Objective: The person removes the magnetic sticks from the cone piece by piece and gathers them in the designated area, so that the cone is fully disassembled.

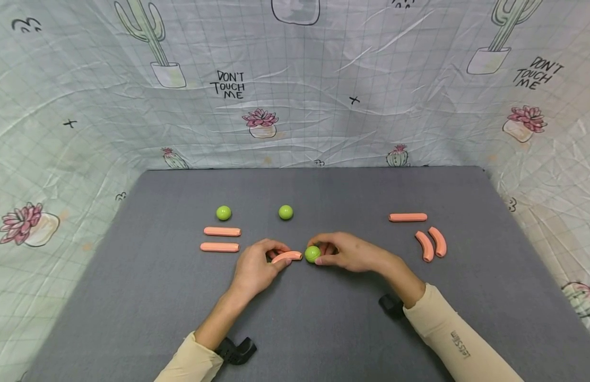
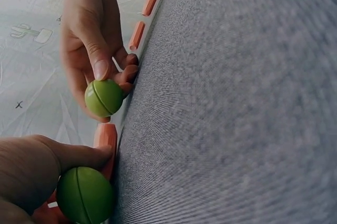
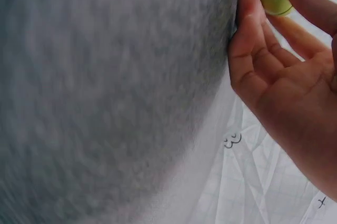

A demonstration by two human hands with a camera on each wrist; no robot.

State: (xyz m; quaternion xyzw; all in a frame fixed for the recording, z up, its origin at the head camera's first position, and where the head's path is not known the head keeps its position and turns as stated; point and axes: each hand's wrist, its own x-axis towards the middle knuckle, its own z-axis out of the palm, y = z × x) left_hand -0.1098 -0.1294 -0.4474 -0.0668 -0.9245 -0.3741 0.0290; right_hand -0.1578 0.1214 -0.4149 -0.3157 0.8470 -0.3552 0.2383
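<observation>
My left hand [image 1: 258,269] pinches a short curved orange stick [image 1: 287,256] between thumb and fingers, just above or on the grey table. In the left wrist view, a green ball [image 2: 85,195] sits under that thumb, by the stick's near end; the head view hides it, and I cannot tell whether they are joined. Across from it, my right hand [image 1: 348,251] pinches another green ball [image 1: 312,254] with thumb and fingertips. This ball, with a seam round its middle, faces the free end of the stick [image 2: 107,142] across a narrow gap.
Two straight orange sticks [image 1: 222,231] lie left of the hands. Behind are a green ball [image 1: 223,213] and a second green ball [image 1: 286,212]. At right lie a straight stick [image 1: 408,217] and two curved sticks [image 1: 424,246]. A printed cloth [image 1: 314,138] surrounds the table [image 1: 314,329].
</observation>
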